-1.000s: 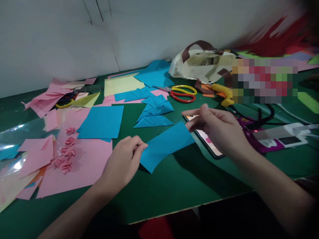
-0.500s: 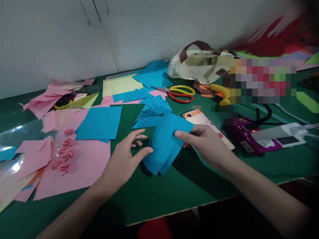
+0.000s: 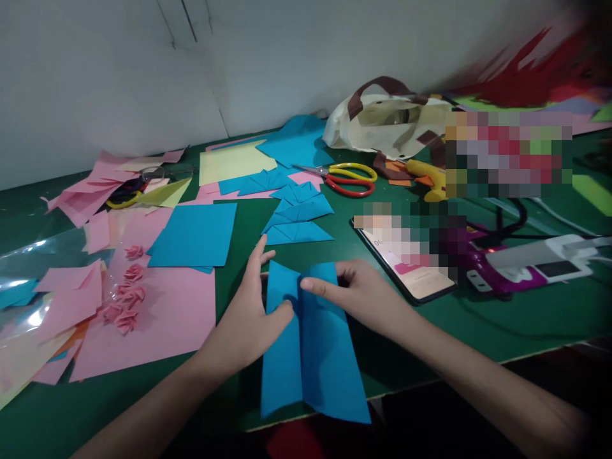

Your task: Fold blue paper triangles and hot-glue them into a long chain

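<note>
Green tabletop (image 3: 516, 319) ran below a pale wall (image 3: 119, 76). Right of top centre, a cream bag (image 3: 342, 131) gaped, contents too dim to name. At lower centre, the right hand (image 3: 358, 293) pinched a creased blue sheet (image 3: 329, 357) near its top; the left hand (image 3: 258, 312), fingers loosely apart, had its thumb over the sheet's left panel.

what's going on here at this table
A person is handling a sheet of blue paper with a crease down its middle, partly opened out. The right hand holds it by the far part, thumb in front; the left hand is at its left side, thumb over the front. Just beyond lie folded blue pieces, with scissors behind them. Flat blue squares and small pink paper roses lie to the left, a phone to the right.
</note>
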Demonstrator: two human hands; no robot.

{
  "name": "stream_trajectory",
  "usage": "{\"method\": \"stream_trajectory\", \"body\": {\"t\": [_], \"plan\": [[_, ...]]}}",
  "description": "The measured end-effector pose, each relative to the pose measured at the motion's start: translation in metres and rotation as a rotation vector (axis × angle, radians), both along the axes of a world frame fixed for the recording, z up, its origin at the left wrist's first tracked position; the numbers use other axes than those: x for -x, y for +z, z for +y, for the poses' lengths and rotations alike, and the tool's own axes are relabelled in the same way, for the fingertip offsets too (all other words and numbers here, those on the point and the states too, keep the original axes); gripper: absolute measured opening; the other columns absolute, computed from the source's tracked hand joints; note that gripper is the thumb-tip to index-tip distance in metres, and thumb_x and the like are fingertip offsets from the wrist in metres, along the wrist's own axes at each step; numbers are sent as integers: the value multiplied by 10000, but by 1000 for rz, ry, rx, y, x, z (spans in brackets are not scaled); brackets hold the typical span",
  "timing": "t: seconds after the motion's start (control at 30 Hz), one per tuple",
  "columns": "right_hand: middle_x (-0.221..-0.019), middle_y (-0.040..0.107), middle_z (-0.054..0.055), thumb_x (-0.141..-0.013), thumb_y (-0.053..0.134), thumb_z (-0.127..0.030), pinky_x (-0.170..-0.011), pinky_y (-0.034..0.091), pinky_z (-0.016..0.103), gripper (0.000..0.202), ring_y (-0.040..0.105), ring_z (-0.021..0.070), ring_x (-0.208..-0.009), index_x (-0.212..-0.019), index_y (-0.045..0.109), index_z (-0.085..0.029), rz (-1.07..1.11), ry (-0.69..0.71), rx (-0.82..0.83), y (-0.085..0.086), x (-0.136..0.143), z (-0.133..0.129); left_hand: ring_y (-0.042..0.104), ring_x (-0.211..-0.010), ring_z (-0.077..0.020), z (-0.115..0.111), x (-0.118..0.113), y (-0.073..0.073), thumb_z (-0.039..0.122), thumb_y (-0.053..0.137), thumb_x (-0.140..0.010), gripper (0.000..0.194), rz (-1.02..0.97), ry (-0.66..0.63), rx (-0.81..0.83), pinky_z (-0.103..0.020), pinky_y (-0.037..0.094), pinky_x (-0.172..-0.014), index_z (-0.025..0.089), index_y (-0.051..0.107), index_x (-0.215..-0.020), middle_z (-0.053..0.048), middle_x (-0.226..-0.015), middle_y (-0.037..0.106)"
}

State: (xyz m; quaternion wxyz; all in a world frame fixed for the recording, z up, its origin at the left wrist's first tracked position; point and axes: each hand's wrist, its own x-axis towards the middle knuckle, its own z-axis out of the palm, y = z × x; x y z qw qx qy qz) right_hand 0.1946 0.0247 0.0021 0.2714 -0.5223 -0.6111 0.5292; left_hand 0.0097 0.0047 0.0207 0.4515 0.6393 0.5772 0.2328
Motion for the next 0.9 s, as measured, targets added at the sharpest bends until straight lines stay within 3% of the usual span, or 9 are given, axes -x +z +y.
{"method": "stream_trajectory", "body": {"t": [0.13, 0.23, 0.37, 0.47, 0.57, 0.67, 0.77, 0.9], "plan": [[-581, 531, -7, -738, 582, -559, -434, 314, 225, 384, 474, 121, -534, -663, 596, -182, -286, -26, -135, 0, -16, 11, 333, -1311, -288, 3, 5, 2, 151, 465, -834, 648, 242, -81, -117, -435, 462, -934, 359, 226, -1399, -66, -1451, 290], [-644, 583, 18, -722, 611, -542, -442, 351, 234, 392, 523, 144, -567, -903, 670, -199, -371, -55, -185, 1, -24, 13, 403, -1259, -299, 1, 7, -1, 158, 442, -851, 493, 359, -142, -147, -416, 500, -877, 313, 420, -1318, -72, -1440, 276], [-718, 614, 15, -670, 688, -472, -467, 419, 249, 671, 565, 154, -592, -1267, 509, -224, -317, -63, -117, 0, -28, 10, 401, -1244, -324, -1, 5, -8, 231, 435, -873, 383, 495, -96, -226, -467, 491, -876, 231, 517, -1247, -103, -1445, 265], [-789, 645, 34, -659, 712, -379, -548, 497, 286, 634, 606, 170, -655, -1232, 512, -198, -250, -136, -101, -3, -29, 9, 319, -1297, -333, 2, 3, -11, 238, 425, -882, 359, 614, -108, -354, -537, 401, -963, 171, 545, -1214, -130, -1464, 261], [-787, 658, 54, -708, 668, -320, -584, 531, 308, 337, 625, 178, -670, -1006, 617, -171, -246, -202, -205, -8, -27, 8, 305, -1325, -273, 8, 3, -11, 160, 385, -894, 334, 636, -257, -471, -532, 295, -1052, 171, 572, -1171, -100, -1409, 406], [-909, 671, 78, -786, 568, -224, -676, 547, 333, 99, 644, 193, -796, -828, 654, -194, -291, -97, -517, -13, -28, 8, 426, -1258, -215, 13, 5, -11, 114, 352, -894, 360, 594, -400, -478, -472, 332, -1050, 195, 565, -1173, -63, -1301, 543], [-1067, 655, 89, -843, 482, -161, -824, 525, 394, 192, 620, 212, -972, -847, 668, -208, -359, 133, -839, -19, -31, 10, 485, -1203, -217, 14, 6, -13, 102, 361, -876, 397, 606, -440, -476, -434, 404, -998, 185, 511, -1233, -80, -1303, 538], [-1148, 640, 91, -890, 421, -141, -897, 507, 405, 265, 589, 212, -1068, -982, 664, -193, -440, 372, -971, -23, -36, 12, 441, -1233, -263, 13, 3, -19, -20, 339, -792, 609, 700, -507, -527, -472, 420, -953, 202, 354, -1359, -121, -1342, 481]]}}
